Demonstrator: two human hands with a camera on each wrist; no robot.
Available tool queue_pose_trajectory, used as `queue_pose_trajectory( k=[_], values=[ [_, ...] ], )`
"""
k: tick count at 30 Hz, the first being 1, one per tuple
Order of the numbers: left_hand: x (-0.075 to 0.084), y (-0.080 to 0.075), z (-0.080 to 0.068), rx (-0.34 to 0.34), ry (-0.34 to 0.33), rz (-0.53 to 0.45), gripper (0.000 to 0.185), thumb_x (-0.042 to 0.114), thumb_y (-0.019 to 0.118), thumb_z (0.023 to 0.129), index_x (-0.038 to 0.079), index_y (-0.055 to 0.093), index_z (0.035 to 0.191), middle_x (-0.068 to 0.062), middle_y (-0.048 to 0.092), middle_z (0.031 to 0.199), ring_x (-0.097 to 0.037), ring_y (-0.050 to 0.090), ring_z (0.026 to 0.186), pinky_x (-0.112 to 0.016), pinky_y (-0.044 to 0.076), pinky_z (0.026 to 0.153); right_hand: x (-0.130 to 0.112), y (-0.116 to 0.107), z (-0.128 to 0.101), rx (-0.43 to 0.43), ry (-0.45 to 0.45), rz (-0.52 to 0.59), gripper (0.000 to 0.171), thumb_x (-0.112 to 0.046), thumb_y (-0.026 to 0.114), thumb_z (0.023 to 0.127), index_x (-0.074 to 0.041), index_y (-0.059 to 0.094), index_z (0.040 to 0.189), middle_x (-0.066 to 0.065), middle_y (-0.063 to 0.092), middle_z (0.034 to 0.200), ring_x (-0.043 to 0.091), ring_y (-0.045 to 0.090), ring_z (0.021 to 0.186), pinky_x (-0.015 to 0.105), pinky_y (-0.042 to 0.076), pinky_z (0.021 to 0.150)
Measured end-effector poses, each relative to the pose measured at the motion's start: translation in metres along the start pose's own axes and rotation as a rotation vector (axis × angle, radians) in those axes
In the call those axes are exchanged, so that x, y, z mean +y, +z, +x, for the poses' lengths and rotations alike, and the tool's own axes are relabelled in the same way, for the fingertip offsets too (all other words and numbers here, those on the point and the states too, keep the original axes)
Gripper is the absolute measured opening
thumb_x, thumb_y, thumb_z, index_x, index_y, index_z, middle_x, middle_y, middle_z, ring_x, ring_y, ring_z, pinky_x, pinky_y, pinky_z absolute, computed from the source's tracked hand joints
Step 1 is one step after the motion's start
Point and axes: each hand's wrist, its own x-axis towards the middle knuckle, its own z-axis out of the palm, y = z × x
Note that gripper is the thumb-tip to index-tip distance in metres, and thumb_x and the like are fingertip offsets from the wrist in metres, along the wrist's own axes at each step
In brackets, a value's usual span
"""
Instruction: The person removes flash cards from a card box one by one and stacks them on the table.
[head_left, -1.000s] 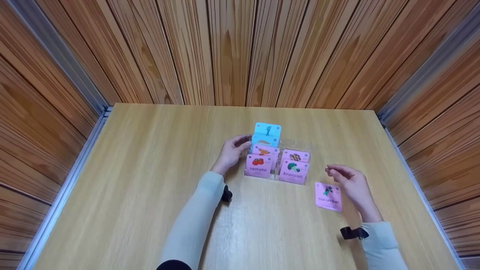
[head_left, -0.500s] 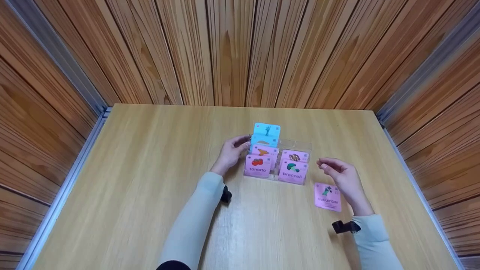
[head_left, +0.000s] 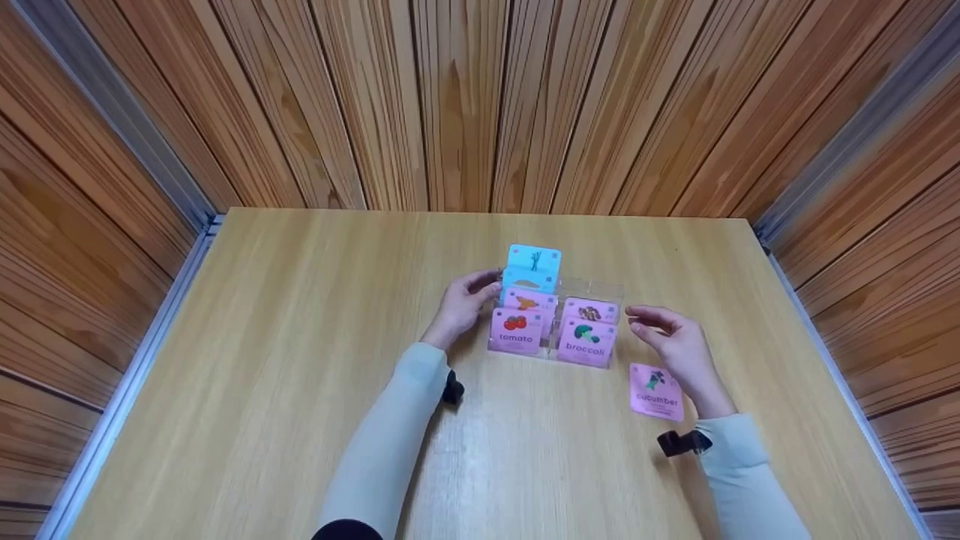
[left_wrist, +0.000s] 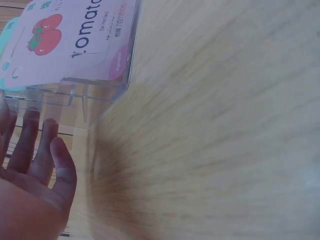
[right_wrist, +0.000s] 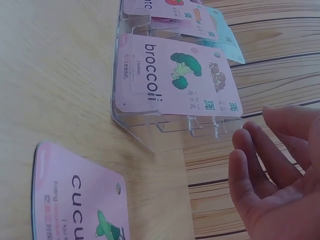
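Left grip [head_left: 459, 307] apparently touches rack [head_left: 596, 289]; seven cards [head_left: 516, 331].

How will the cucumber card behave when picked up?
The cucumber card is probably fairly stiff: it lies flat, with no visible curl. Its thin edge suggests low weight. Lying flat on the smooth-looking table, it may slide before an edge lifts.

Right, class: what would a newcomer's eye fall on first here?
Probably the two blue cards at the back left of the clear rack, with the pink tomato card front left and broccoli card front right. Next, the pink cucumber card lying flat on the table beside the rack, near the right hand.
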Motion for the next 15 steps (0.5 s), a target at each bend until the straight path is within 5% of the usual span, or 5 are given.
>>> queue_pose_trajectory(
  k=[15],
  values=[
    [0.0, 0.001, 0.0, 0.006, 0.008, -0.007, 0.04, 0.028, 0.065, 0.097, 0.023, 0.061, 0.137, 0.007, 0.059, 0.135, -0.015, 0.051, 0.128, -0.036, 0.044, 0.104, -0.002, 0.009, 0.014, 0.027, -0.04, -0.076, 0.033, -0.01, 0.067, 0.096, -0.002, 0.065, 0.128, 0.017, 0.063, 0.127, 0.013, 0.059, 0.106, 0.017, 0.05, 0.086]
  ],
)
